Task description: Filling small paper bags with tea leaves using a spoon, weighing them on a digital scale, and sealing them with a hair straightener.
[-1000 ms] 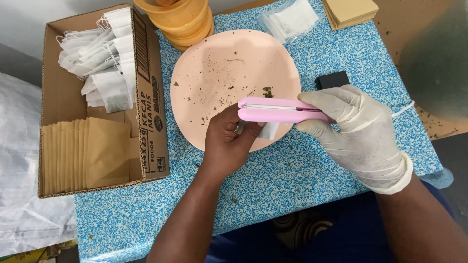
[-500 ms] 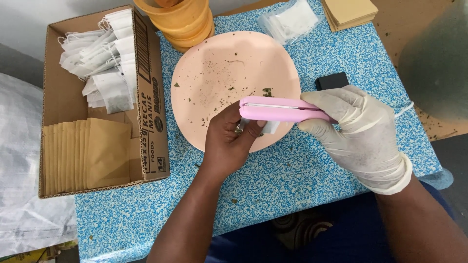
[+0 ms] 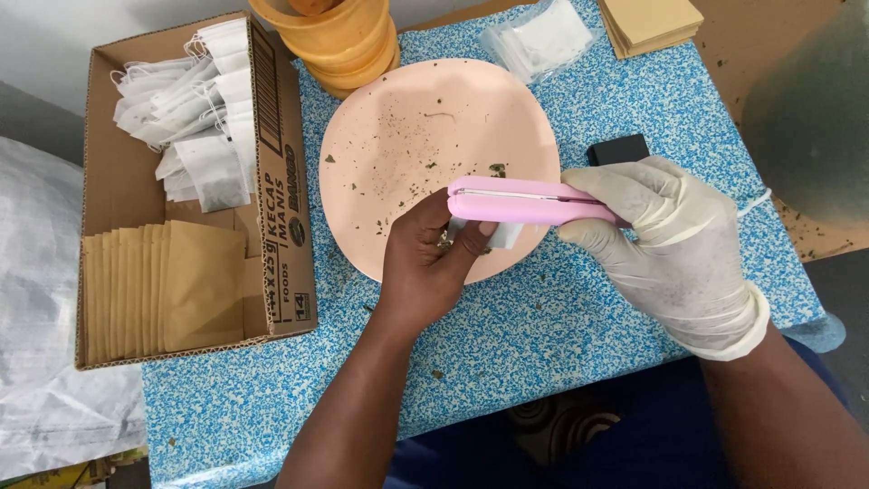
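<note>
Over the near edge of the pink plate (image 3: pixel 398 100), my bare left hand (image 3: pixel 424 267) pinches a small white tea bag (image 3: pixel 501 235), fingers curled round it, bag's top tucked into the pink sealer (image 3: pixel 516 201). My gloved right hand (image 3: pixel 674 249) is wrapped round the sealer's right end, squeezing w/ thumb on top; sealer lies roughly level, its two halves pressed together on the bag. Plate has dry leaf crumbs scattered on it and sits on the blue speckled table (image 3: pixel 543 335). Left of plate: cardboard box (image 3: pixel 281 226) w/ filled white bags (image 3: pixel 195 118) at far end & brown paper envelopes (image 3: pixel 158 290) at near end. Far side: stack of orange bowls (image 3: pixel 348 41), clear packet of empty bags (image 3: pixel 539 36), more brown envelopes (image 3: pixel 652 20). Small black block (image 3: pixel 615 148) just beyond my right hand.
</note>
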